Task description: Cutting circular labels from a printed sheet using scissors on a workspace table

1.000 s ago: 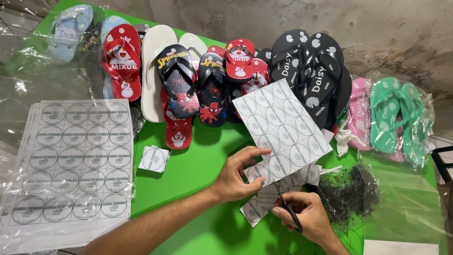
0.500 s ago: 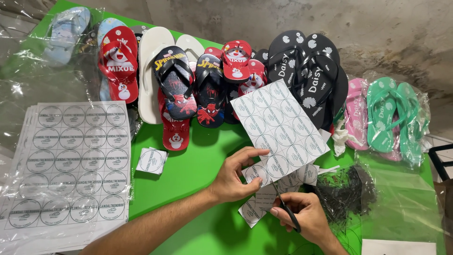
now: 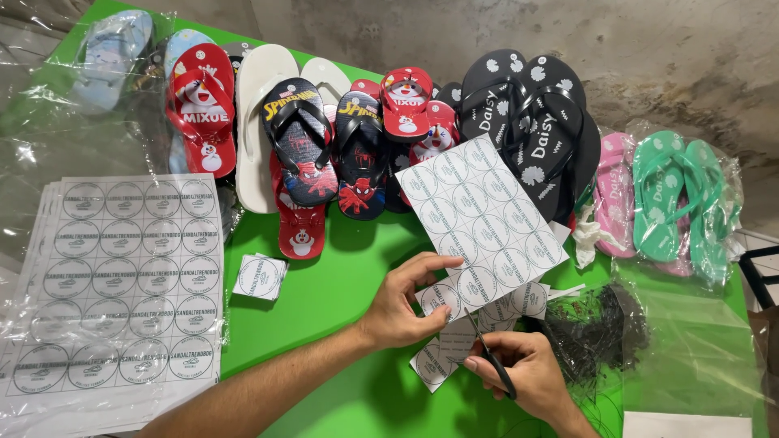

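Note:
My left hand (image 3: 406,304) pinches the lower edge of a white sheet of round printed labels (image 3: 483,219), held tilted above the green table (image 3: 324,324). My right hand (image 3: 523,375) grips black-handled scissors (image 3: 489,357) whose blades meet the sheet's bottom edge. Beneath the hands lie cut label strips (image 3: 442,357). A small stack of cut square labels (image 3: 260,277) rests to the left of my left hand.
A stack of uncut label sheets (image 3: 118,284) in clear plastic lies at left. Many flip-flops line the back: red (image 3: 201,109), black cartoon (image 3: 300,142), black daisy (image 3: 535,122), pink (image 3: 614,195), green (image 3: 677,195). A pile of black plastic ties (image 3: 596,328) sits at right.
The view has shifted slightly; both hands and the sheet stay nearly in place, the scissors still at the sheet's lower edge.

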